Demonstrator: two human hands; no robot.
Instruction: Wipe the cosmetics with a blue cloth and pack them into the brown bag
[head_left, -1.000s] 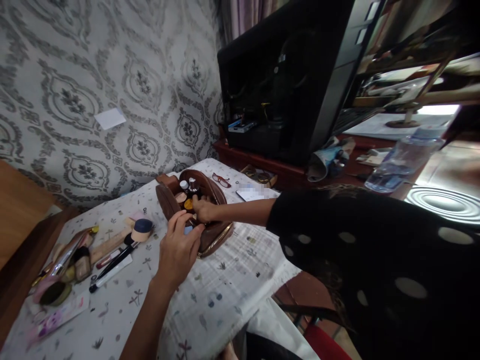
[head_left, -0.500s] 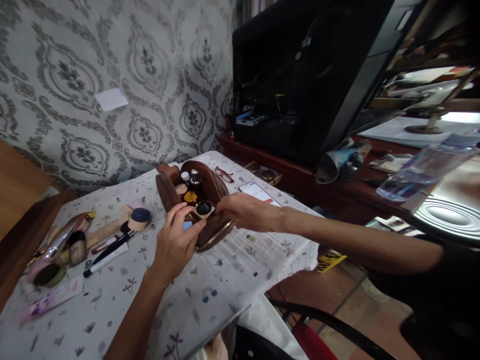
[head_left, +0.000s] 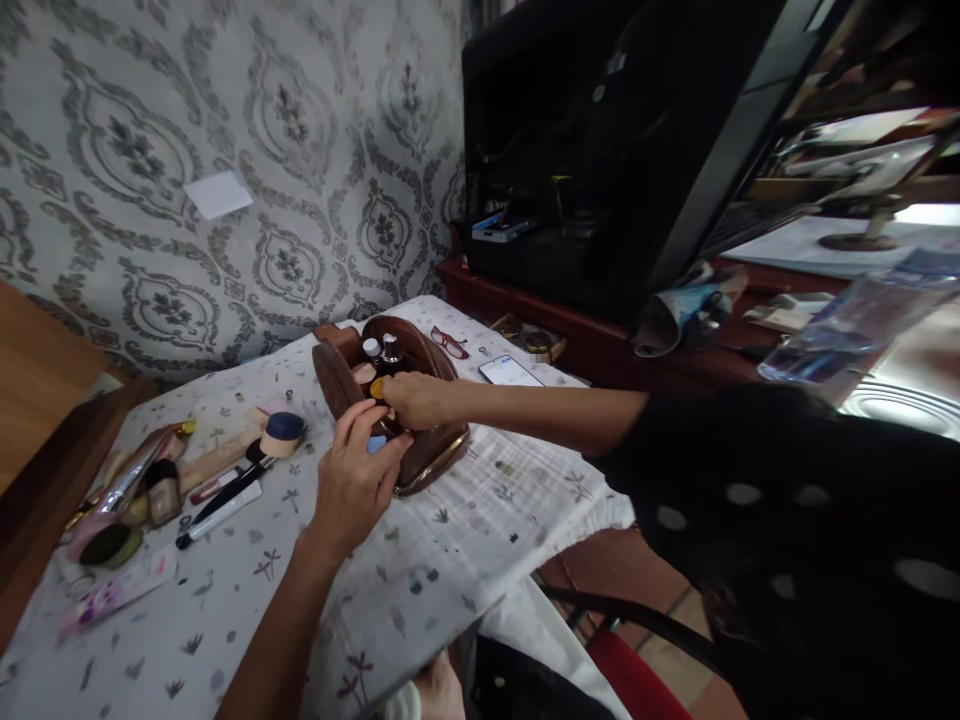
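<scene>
A brown bag [head_left: 437, 462] lies unzipped on the patterned cloth, with small bottles [head_left: 391, 348] and a yellow-lidded item [head_left: 377, 389] standing inside. My right hand [head_left: 420, 400] reaches over the bag's opening, fingers bent downward next to the yellow lid; whatever its fingertips hold is hidden. At the near left edge of the bag is my left hand [head_left: 364, 470], its thumb and fingers curved around a small gap at the opening, close to a light blue piece [head_left: 376, 443]. Its fingertips meet near my right hand, and what they grip cannot be made out.
Cosmetics lie at the left, among them a blue-topped jar [head_left: 283, 434], a black pen [head_left: 229, 495] and a pink tube [head_left: 120, 590]. Behind the bag are red glasses [head_left: 450, 343] and a phone [head_left: 510, 371]. A dark television [head_left: 592, 150] stands at the back right.
My right hand has moved left and over the bag's opening, its arm covering more of the right side. The black round item between my hands is now hidden. My left hand has barely moved.
</scene>
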